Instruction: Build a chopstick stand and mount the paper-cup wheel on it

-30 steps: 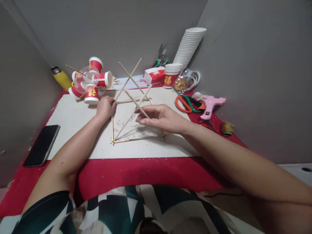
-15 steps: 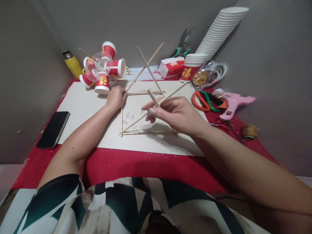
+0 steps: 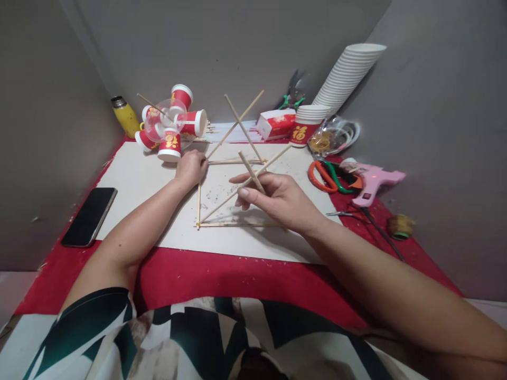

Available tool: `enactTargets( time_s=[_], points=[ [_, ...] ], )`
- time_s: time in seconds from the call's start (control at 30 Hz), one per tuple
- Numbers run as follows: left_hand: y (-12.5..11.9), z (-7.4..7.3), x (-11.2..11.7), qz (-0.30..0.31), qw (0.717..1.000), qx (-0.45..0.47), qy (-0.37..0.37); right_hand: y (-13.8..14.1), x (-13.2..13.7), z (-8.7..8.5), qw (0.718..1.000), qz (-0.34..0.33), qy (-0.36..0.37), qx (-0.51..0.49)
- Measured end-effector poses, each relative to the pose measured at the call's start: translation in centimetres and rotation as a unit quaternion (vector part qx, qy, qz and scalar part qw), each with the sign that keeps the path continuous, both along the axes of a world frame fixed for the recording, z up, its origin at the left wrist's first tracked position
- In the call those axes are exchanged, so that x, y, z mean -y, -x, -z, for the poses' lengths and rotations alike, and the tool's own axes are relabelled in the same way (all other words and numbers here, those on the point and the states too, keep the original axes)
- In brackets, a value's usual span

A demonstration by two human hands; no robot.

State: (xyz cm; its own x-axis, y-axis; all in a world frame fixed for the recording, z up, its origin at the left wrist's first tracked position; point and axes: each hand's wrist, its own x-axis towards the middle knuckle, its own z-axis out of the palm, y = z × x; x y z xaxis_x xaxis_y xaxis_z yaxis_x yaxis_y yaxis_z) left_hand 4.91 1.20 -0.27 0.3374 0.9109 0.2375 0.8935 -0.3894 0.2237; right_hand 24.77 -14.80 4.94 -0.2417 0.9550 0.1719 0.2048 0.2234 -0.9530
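A frame of thin wooden sticks (image 3: 237, 225) lies on a white board (image 3: 130, 174), with one pair of sticks crossing in an X (image 3: 238, 119) at its far side. Nearer me, two more sticks (image 3: 249, 168) cross, and my right hand (image 3: 277, 198) pinches them around the crossing. At the frame's far left corner, my left hand (image 3: 192, 169) is closed on the stick frame, its fingertips partly hidden. Beyond that hand stands a wheel of red paper cups (image 3: 170, 145) around clear plastic discs, with a stick through its middle.
To the left are a phone (image 3: 89, 216) and a yellow bottle (image 3: 125, 117). A leaning stack of paper cups (image 3: 344, 76), a red box (image 3: 276, 124) and pliers (image 3: 293, 97) stand at the back right. Scissors (image 3: 322, 177), a pink glue gun (image 3: 372, 182) and a spool (image 3: 401, 227) lie on the right.
The whole scene sits slightly lower in view as the head tilts. Both hands keep their places on the frame; the right hand's grip on the crossed sticks shifts a little.
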Motion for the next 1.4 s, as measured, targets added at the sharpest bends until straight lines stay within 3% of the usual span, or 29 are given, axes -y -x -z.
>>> enactTargets(
  time_s=[0.3,0.6,0.73,0.9,1.0,1.13,1.27,1.4],
  points=[
    [0.2,0.2,-0.4,0.005,1.0,-0.007,-0.006,-1.7,0.8,1.2,0.999,0.003,0.022,0.036],
    [0.4,-0.1,-0.3,-0.005,0.999,0.037,0.013,-3.8,2.4,3.5,0.983,0.043,-0.02,0.176],
    [0.2,-1.1,-0.1,-0.011,0.998,0.065,0.018,-5.3,2.9,3.7,0.971,0.03,-0.057,0.228],
    [0.4,-3.7,0.6,0.003,0.997,0.074,0.025,-6.6,2.9,4.0,0.954,0.033,-0.084,0.285],
    [1.6,-5.1,2.4,0.046,0.993,0.097,0.054,-6.9,2.9,4.7,0.948,0.039,-0.102,0.299],
    [4.2,-5.9,6.9,0.097,0.975,0.14,0.143,-7.1,3.0,5.2,0.938,0.03,-0.116,0.326],
    [6.1,-5.1,11.5,0.14,0.941,0.141,0.274,-7.3,3.1,5.1,0.919,0.02,-0.128,0.372],
    [6.4,-3.8,13.7,0.163,0.957,0.075,0.229,-7.3,3.0,5.0,0.904,0.012,-0.128,0.407]
  ],
)
